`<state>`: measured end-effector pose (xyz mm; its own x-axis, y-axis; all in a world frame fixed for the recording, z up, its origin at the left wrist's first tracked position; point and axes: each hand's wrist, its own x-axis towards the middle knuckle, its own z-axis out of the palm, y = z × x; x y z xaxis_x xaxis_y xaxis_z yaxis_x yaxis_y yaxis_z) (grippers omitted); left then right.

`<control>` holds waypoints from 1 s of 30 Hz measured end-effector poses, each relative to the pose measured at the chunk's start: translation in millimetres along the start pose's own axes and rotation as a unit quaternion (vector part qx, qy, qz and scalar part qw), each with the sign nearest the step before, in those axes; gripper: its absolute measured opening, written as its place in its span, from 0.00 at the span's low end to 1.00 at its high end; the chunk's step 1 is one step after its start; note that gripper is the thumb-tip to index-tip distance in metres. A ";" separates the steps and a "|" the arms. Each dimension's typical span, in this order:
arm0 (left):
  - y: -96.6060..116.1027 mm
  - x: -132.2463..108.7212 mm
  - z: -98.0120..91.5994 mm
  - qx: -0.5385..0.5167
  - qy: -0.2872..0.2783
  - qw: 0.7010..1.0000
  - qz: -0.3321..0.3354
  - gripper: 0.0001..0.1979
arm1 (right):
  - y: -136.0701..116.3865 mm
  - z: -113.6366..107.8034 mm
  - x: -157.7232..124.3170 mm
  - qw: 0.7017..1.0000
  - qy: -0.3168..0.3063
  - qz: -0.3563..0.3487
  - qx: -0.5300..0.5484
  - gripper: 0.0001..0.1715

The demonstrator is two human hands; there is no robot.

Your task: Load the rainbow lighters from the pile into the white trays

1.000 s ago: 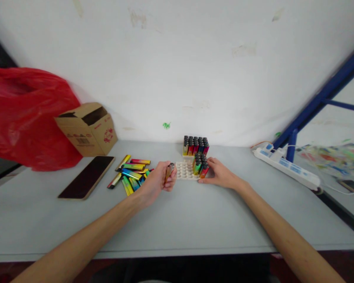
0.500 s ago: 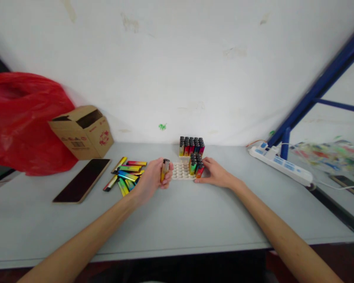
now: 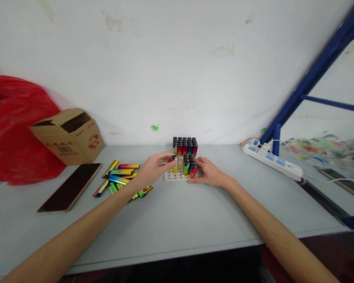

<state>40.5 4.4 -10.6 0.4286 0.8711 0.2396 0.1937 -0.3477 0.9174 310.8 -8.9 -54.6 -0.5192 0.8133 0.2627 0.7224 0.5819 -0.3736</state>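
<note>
Pinched in my left hand (image 3: 157,169) is an upright yellow lighter (image 3: 175,164) with a black top, over the holes of a white tray (image 3: 171,177). I cannot tell whether its base sits in a hole. My right hand (image 3: 208,171) grips the tray's right end, thumb at the front corner and fingers behind, against the standing lighters (image 3: 190,166) there. Just behind, a second block of upright lighters (image 3: 185,146) stands in rows. Under and beside my left forearm lies a loose pile of colourful lighters (image 3: 119,179).
A phone-like dark slab (image 3: 70,188) lies left of the pile. Behind it are an open cardboard box (image 3: 72,137) and a red plastic bag (image 3: 20,129). On the right, a white power strip (image 3: 273,161) with cords lies by a blue metal frame (image 3: 306,72).
My left hand has carried the lighter right, from beside the tray to over its holes. My right hand keeps its place at the tray's right end. The view has shifted slightly.
</note>
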 end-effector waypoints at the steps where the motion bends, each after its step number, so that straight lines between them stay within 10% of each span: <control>1: -2.0 3.0 1.9 0.002 -0.006 1.000 0.001 0.19 | -0.3 -0.2 0.0 1.000 0.000 0.000 -0.001 0.37; 19: -5.4 -14.0 43.2 0.247 -0.031 0.935 0.252 0.11 | -0.2 -0.8 0.2 1.000 -0.004 0.004 0.003 0.34; 30: -3.1 -14.2 44.9 0.142 -0.032 0.982 0.117 0.13 | -2.7 -3.8 -1.4 1.000 -0.006 -0.002 0.005 0.34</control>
<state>73.4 -22.5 -31.2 0.5432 0.7353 0.4052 0.3181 -0.6269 0.7112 311.2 -11.6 -50.6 -0.5274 0.8111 0.2530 0.7156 0.5846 -0.3824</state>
